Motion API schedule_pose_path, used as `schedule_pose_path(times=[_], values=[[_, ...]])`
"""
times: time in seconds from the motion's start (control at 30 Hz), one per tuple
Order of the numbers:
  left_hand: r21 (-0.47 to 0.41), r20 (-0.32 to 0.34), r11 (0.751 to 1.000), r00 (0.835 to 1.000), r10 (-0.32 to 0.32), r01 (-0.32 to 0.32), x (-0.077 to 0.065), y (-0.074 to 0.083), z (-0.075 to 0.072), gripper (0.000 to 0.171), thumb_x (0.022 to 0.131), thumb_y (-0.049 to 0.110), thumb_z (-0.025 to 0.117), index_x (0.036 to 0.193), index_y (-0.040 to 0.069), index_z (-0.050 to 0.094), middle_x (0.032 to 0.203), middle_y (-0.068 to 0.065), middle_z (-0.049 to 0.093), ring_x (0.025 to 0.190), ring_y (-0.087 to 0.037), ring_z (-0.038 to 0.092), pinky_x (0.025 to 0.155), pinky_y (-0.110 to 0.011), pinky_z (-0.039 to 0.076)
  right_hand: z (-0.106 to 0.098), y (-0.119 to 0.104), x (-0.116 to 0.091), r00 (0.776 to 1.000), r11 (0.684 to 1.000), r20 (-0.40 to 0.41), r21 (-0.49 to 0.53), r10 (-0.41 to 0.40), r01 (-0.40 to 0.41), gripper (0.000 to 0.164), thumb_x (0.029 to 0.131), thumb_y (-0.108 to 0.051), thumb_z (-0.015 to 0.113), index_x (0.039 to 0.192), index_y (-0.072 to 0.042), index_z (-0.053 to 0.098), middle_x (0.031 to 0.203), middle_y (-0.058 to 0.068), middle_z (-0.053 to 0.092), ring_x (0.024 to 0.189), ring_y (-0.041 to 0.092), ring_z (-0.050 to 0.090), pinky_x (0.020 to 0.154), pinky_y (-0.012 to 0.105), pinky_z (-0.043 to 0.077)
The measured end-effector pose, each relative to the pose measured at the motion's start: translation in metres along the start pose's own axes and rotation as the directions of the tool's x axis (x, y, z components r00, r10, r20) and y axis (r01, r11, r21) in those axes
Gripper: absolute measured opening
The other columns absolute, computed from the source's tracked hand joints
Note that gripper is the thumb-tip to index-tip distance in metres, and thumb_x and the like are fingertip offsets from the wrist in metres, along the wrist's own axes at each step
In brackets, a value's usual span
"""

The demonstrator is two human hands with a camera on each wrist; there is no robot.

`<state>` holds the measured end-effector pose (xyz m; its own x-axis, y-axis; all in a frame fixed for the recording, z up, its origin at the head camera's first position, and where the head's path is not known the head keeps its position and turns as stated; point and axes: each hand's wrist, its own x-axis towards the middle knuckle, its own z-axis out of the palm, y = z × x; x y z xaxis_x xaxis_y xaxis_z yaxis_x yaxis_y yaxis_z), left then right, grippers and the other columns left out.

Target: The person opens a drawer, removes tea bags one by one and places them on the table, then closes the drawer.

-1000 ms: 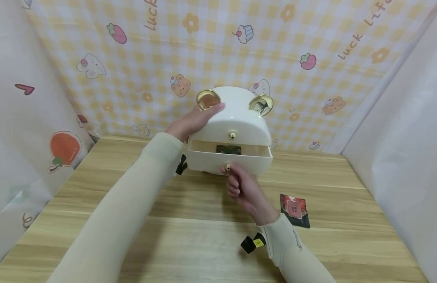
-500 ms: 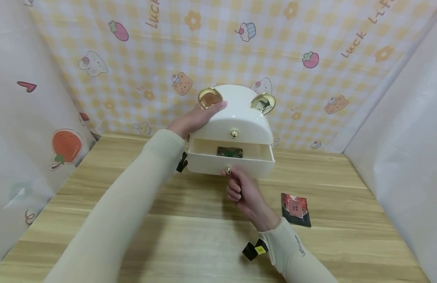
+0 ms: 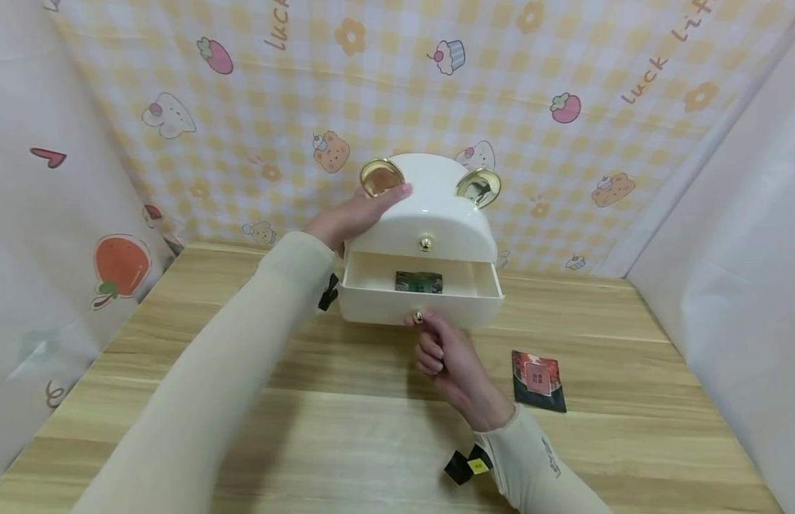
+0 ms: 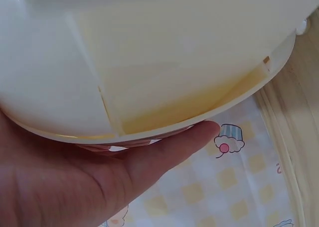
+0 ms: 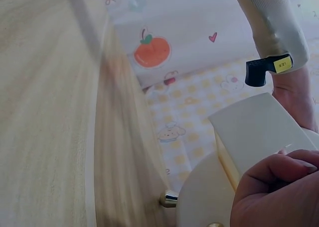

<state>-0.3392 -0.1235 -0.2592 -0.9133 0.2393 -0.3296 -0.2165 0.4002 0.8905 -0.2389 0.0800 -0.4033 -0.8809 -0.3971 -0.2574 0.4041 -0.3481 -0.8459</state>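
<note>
A white, dome-topped drawer box [image 3: 429, 207] with two gold ears stands against the back cloth. Its lower drawer [image 3: 365, 303] is pulled partway out, and a small dark green packet [image 3: 419, 283] lies inside. My right hand [image 3: 451, 364] pinches the gold knob [image 3: 418, 317] on that drawer's front. My left hand [image 3: 358, 218] rests on the box's upper left side beside the left ear, with the thumb stretched across the top. In the left wrist view, a straight finger [image 4: 174, 155] lies along the box's curved edge; the other fingers are mostly hidden.
A red and black packet [image 3: 538, 381] lies flat on the wooden table [image 3: 346, 442], right of my right hand. The upper drawer, with its own gold knob [image 3: 426, 244], is closed. Patterned cloth [image 3: 262, 107] hangs behind, with white sheets on both sides.
The lower drawer has slid farther out toward me, with my right hand on its knob. More of the green packet shows. My left hand stays on the box.
</note>
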Motion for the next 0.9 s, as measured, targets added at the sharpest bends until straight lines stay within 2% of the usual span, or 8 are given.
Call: schedule_pose_path(times=[0.07, 0.27, 0.43, 0.63, 0.73, 0.9], values=[[-0.003, 0.0, 1.0, 1.0, -0.008, 0.008, 0.003, -0.002, -0.001, 0.084, 0.084, 0.074, 0.044, 0.149, 0.025, 0.023, 0.121, -0.01, 0.056, 0.105, -0.028, 0.063, 0.082, -0.048, 0.053, 0.0, 0.0, -0.002, 1.0, 1.0, -0.006, 0.0, 0.004, -0.004, 0.034, 0.094, -0.041, 0.056, 0.102, -0.008, 0.062, 0.052, -0.007, 0.026, 0.042, 0.005, 0.027, 0.045, 0.021, 0.019], [-0.035, 0.013, 0.999, 1.0, -0.017, 0.017, 0.006, -0.005, -0.002, 0.083, 0.082, 0.076, 0.047, 0.146, 0.027, 0.028, 0.118, -0.013, 0.057, 0.102, -0.036, 0.065, 0.078, -0.054, 0.053, 0.001, 0.003, -0.007, 1.0, 1.0, 0.004, 0.003, 0.017, -0.017, 0.031, 0.096, -0.038, 0.052, 0.102, -0.009, 0.061, 0.051, -0.008, 0.027, 0.042, 0.005, 0.027, 0.045, 0.02, 0.02], [-0.018, 0.019, 1.0, 1.0, -0.011, 0.011, 0.006, -0.004, -0.004, 0.083, 0.082, 0.076, 0.046, 0.146, 0.027, 0.028, 0.119, -0.012, 0.057, 0.1, -0.033, 0.066, 0.079, -0.053, 0.053, 0.003, 0.005, -0.012, 1.0, 1.0, 0.016, 0.006, 0.015, -0.015, 0.031, 0.097, -0.037, 0.052, 0.102, -0.009, 0.061, 0.051, -0.009, 0.028, 0.042, 0.004, 0.028, 0.045, 0.02, 0.02], [-0.005, 0.02, 1.0, 1.0, -0.023, 0.023, -0.002, 0.002, -0.001, 0.084, 0.085, 0.073, 0.044, 0.151, 0.025, 0.022, 0.121, -0.013, 0.056, 0.101, -0.033, 0.065, 0.079, -0.052, 0.053, 0.005, 0.008, -0.018, 1.0, 1.0, 0.024, -0.014, 0.014, -0.014, 0.032, 0.096, -0.038, 0.054, 0.102, -0.008, 0.061, 0.052, -0.007, 0.028, 0.042, 0.005, 0.029, 0.045, 0.02, 0.02], [-0.022, 0.02, 0.999, 1.0, -0.024, 0.025, -0.009, 0.007, 0.001, 0.082, 0.087, 0.07, 0.044, 0.151, 0.024, 0.02, 0.119, -0.016, 0.056, 0.1, -0.036, 0.066, 0.076, -0.052, 0.054, 0.005, 0.008, -0.021, 1.0, 1.0, 0.019, -0.029, 0.012, -0.011, 0.034, 0.095, -0.04, 0.055, 0.103, -0.008, 0.061, 0.053, -0.007, 0.027, 0.043, 0.005, 0.029, 0.045, 0.02, 0.021], [-0.015, 0.017, 1.0, 0.999, -0.028, 0.028, -0.014, 0.011, 0.004, 0.082, 0.088, 0.069, 0.044, 0.15, 0.024, 0.018, 0.117, -0.017, 0.056, 0.095, -0.034, 0.067, 0.071, -0.05, 0.055, 0.004, 0.008, -0.027, 1.0, 0.999, 0.014, -0.022, 0.027, -0.027, 0.034, 0.094, -0.04, 0.056, 0.103, -0.007, 0.061, 0.054, -0.007, 0.028, 0.044, 0.006, 0.03, 0.046, 0.02, 0.023]])
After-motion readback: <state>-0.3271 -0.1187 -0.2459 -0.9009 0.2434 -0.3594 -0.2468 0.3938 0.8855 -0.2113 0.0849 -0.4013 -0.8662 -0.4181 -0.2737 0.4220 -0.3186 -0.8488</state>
